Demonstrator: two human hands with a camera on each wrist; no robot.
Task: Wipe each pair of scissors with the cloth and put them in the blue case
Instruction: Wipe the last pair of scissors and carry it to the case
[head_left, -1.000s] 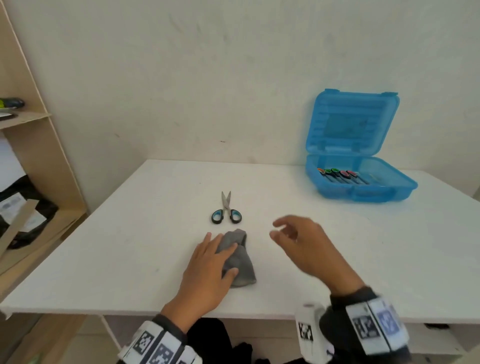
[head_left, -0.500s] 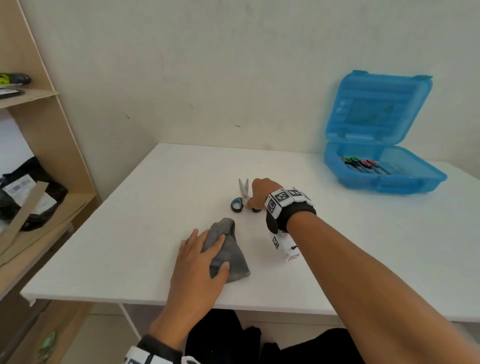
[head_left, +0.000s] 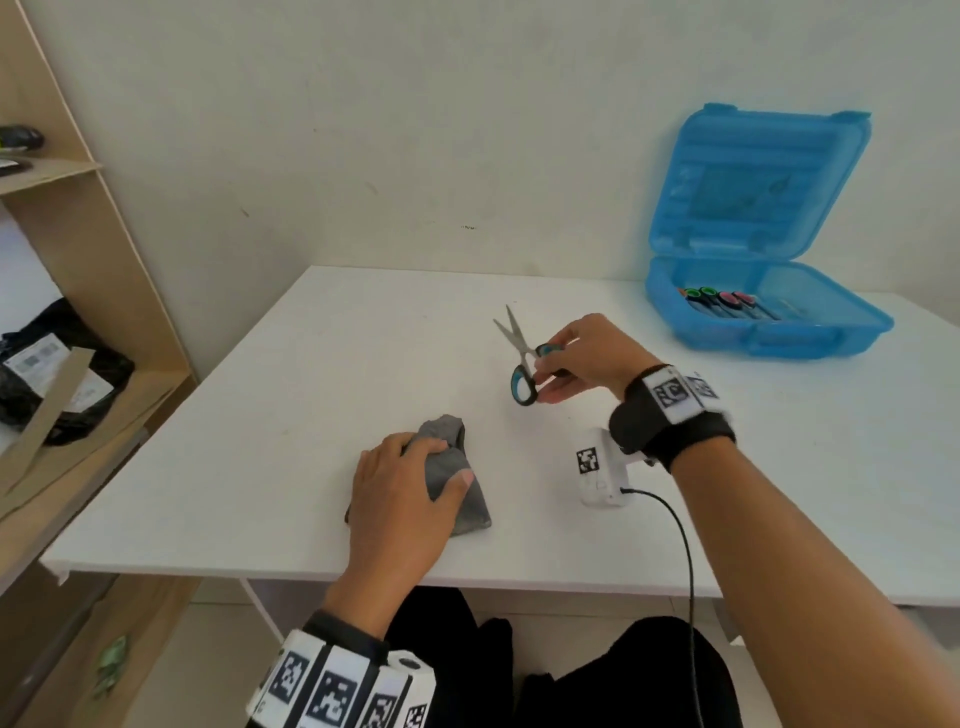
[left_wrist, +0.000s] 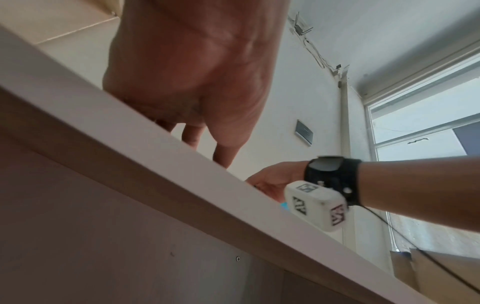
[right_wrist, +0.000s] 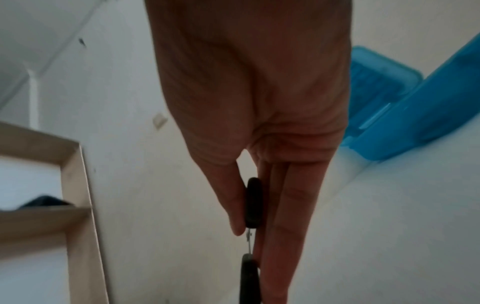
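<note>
A pair of scissors (head_left: 521, 358) with black-and-blue handles hangs above the white table (head_left: 260, 415), blades slightly apart and pointing away. My right hand (head_left: 545, 376) pinches its handles; the right wrist view shows the thumb and fingers clamped on the black handle (right_wrist: 253, 203). Near the front edge lies a grey cloth (head_left: 457, 493), and my left hand (head_left: 441, 462) lies on it with fingers and thumb curled round it. The blue case (head_left: 831, 332) stands open at the back right, with several coloured-handled scissors (head_left: 727, 304) inside.
A wooden shelf unit (head_left: 93, 291) stands left of the table with black bags (head_left: 57, 374) on it. The case's raised lid (head_left: 753, 182) leans against the wall. A cable (head_left: 685, 561) runs from my right wrist camera over the table's front edge.
My right hand reached to the scissors, took hold of the handles and lifted them off the table toward the right. My left hand's fingers have curled on the cloth.
</note>
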